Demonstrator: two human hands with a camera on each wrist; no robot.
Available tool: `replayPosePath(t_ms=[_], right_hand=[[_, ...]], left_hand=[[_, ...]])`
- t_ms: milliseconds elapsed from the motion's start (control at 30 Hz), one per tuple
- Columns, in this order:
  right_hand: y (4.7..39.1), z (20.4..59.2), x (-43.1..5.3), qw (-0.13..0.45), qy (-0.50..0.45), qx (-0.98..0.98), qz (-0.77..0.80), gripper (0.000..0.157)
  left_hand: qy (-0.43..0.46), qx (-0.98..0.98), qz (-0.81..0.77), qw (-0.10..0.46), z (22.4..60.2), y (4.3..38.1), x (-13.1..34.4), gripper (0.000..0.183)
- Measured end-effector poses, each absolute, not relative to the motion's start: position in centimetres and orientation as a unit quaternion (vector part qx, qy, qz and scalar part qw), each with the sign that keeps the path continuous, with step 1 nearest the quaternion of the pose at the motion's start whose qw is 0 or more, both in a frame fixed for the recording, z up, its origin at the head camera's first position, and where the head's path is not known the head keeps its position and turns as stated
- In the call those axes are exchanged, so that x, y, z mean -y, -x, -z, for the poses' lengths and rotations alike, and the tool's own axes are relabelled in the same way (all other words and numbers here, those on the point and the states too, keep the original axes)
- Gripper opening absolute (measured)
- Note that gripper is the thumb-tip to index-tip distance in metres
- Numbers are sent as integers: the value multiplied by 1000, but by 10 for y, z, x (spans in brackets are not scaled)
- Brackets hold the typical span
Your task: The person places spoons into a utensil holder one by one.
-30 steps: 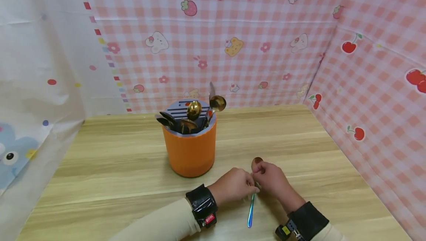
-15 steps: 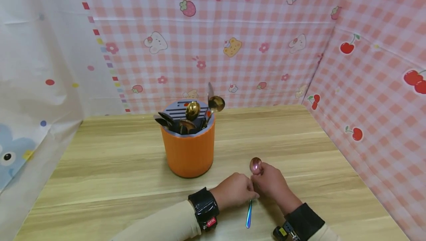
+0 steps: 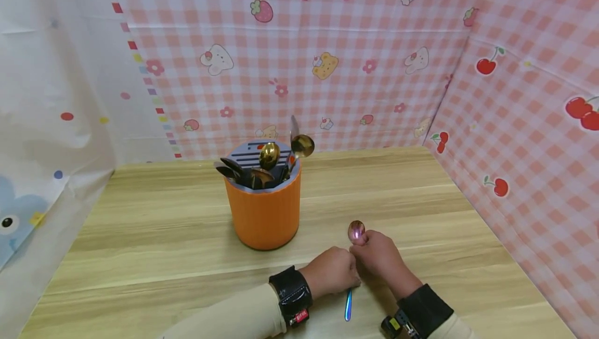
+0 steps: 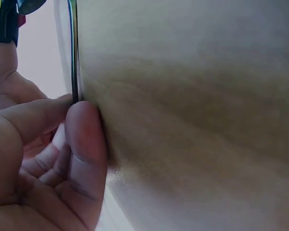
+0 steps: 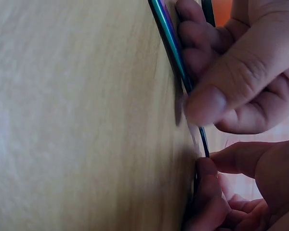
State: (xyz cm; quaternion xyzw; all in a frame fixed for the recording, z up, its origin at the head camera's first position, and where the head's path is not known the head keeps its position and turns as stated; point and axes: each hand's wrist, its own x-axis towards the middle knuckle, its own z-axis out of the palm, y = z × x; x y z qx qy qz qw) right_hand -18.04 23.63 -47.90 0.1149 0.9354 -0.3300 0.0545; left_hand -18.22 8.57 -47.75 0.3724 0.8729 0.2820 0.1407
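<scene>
A shiny spoon with a rainbow sheen stands between my hands in the head view, its bowl pointing away and its handle end toward the front edge. My right hand pinches it close below the bowl. Farther down the handle, my left hand grips with thumb and finger, hiding the middle part. In the left wrist view, the thin handle runs up from the left fingertips. Both hands show in the right wrist view, with the left thumb over the handle and the right fingers at its narrow part.
An orange cutlery holder with a grey slotted top stands left of and beyond the hands. Several gold and dark spoons and a knife blade stick up from it. Checked cloth walls bound the wooden table behind and at right.
My left hand has slid down the handle toward its end, so less handle shows below it. The right fingers uncover more of the bowl, which now looks pinkish.
</scene>
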Motion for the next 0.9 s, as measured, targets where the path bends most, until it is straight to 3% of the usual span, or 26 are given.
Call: replayPosePath(t_ms=[333, 900], right_hand=[[180, 480, -238, 81, -111, -940, 311, 33], [178, 480, -233, 104, -145, -871, 458, 22]], left_hand=[[-342, -899, -240, 133, 476, 183, -87, 44], [-273, -865, -346, 239, 475, 184, -85, 37]])
